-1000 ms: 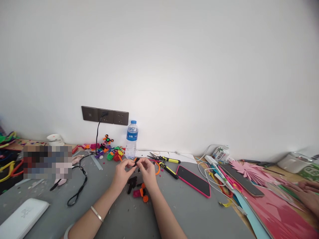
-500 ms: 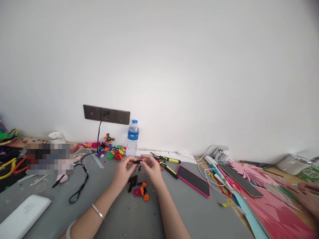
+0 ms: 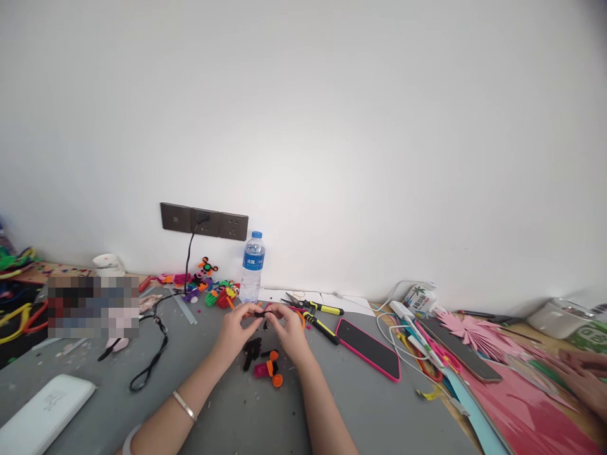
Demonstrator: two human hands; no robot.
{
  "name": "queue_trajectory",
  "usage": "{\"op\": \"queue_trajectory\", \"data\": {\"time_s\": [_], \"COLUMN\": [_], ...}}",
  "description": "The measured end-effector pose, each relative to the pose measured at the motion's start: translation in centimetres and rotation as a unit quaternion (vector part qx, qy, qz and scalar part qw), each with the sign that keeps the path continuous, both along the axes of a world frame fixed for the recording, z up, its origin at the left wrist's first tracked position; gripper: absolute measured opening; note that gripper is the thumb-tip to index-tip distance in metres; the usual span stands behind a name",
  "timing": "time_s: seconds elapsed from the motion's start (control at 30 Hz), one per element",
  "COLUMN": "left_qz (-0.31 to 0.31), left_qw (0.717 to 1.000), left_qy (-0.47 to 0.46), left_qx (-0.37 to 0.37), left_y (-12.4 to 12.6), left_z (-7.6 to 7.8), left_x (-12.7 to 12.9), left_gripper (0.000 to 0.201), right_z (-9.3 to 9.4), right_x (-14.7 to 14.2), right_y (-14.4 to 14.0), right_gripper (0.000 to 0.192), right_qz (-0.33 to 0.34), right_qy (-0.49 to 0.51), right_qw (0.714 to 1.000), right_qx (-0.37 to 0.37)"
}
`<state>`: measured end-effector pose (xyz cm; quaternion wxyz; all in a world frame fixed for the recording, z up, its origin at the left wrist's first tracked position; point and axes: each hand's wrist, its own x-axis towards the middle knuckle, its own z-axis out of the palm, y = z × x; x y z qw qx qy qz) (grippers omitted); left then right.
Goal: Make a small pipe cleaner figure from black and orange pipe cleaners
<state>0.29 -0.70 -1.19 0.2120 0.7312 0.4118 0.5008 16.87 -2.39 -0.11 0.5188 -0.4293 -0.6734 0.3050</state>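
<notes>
Between the fingertips of both hands is a small piece of black pipe cleaner (image 3: pixel 262 314). My left hand (image 3: pixel 237 328) pinches one end, and my right hand (image 3: pixel 287 330) pinches the other, with fingers bent close together. Just below them on the grey mat (image 3: pixel 246 420) lie a bent black pipe cleaner piece (image 3: pixel 251 352) and a small orange, pink and black pipe cleaner figure (image 3: pixel 272 371). Yellow-and-black pliers (image 3: pixel 322 328) lie right of my right hand. Part of the held piece is hidden by my fingers.
A water bottle (image 3: pixel 252 272) stands upright behind my hands, beside several colourful pipe cleaner figures (image 3: pixel 222 294). A pink-edged phone (image 3: pixel 368 349) lies at right, a white power bank (image 3: pixel 45 414) at left. Another person's hand (image 3: pixel 581 382) rests at far right.
Both hands still hold the black pipe cleaner, with the fingertips slightly shifted and less of it showing. The whole view has moved a little, so things sit slightly lower.
</notes>
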Motion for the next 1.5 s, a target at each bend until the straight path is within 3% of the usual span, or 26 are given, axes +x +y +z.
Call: {"op": "queue_trajectory", "data": {"time_s": [0.43, 0.67, 0.8, 0.93, 1.03, 1.13, 1.3, 1.5], "left_qz": [-0.001, 0.007, 0.049, 0.104, 0.124, 0.122, 0.117, 0.142], "left_qw": [1.0, 1.0, 0.999, 0.993, 0.987, 0.983, 0.982, 0.978], "left_qy": [0.003, 0.016, 0.009, -0.044, -0.09, -0.118, -0.119, -0.118], "left_qx": [-0.001, 0.01, 0.002, -0.031, -0.057, -0.071, -0.091, -0.098], "left_y": [0.1, 0.4, 0.6, 1.4, 2.1, 2.9, 4.9, 8.7], "left_z": [-0.3, 0.2, 0.5, 0.1, -0.5, -0.7, 0.2, 2.3], "left_x": [-0.5, -0.9, -1.2, -1.8, -2.1, -2.1, -1.1, 0.8], "left_gripper": [0.015, 0.014, 0.019, 0.026, 0.031, 0.036, 0.045, 0.061], "right_z": [1.1, 1.2, 0.5, -0.5, -0.7, -0.6, -0.8, -1.6], "right_x": [0.4, 1.6, 2.1, 2.3, 2.4, 2.6, 3.7, 4.2], "right_y": [-0.3, -0.3, -0.2, 0.0, 0.0, 0.2, 1.1, 2.1], "right_gripper": [0.013, 0.013, 0.009, 0.005, 0.006, 0.018, 0.045, 0.024], "right_qz": [-0.007, -0.017, 0.025, 0.019, 0.009, -0.019, -0.1, -0.137], "right_qy": [-0.012, 0.006, -0.047, -0.101, -0.098, -0.079, -0.018, 0.054], "right_qw": [1.0, 0.995, 0.991, 0.985, 0.987, 0.992, 0.994, 0.989], "right_qx": [-0.008, -0.096, -0.119, -0.137, -0.128, -0.1, -0.042, -0.001]}}
